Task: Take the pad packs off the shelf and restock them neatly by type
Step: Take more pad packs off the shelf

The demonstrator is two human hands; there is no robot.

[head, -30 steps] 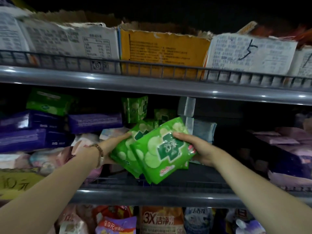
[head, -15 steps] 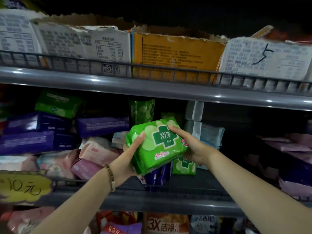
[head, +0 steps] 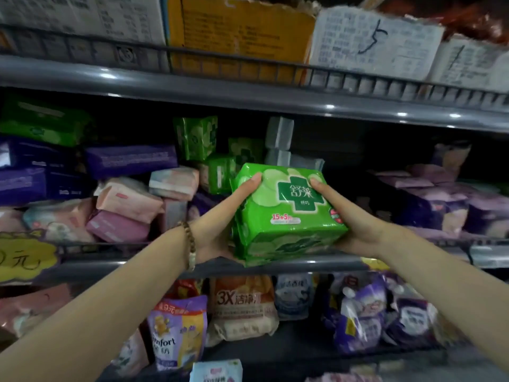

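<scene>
Green pad packs (head: 286,216) stacked, left hand (head: 217,232) and right hand (head: 358,227) clamp both sides, thumbs on top, other fingers hidden; shelf (head: 124,267) behind holds purple packs (head: 129,161), pink packs (head: 126,201)

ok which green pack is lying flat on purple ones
The far-left green pack, flat on the purple stack. The upright green packs stand mid-shelf, and the held green pack is between left hand and right hand.
</scene>
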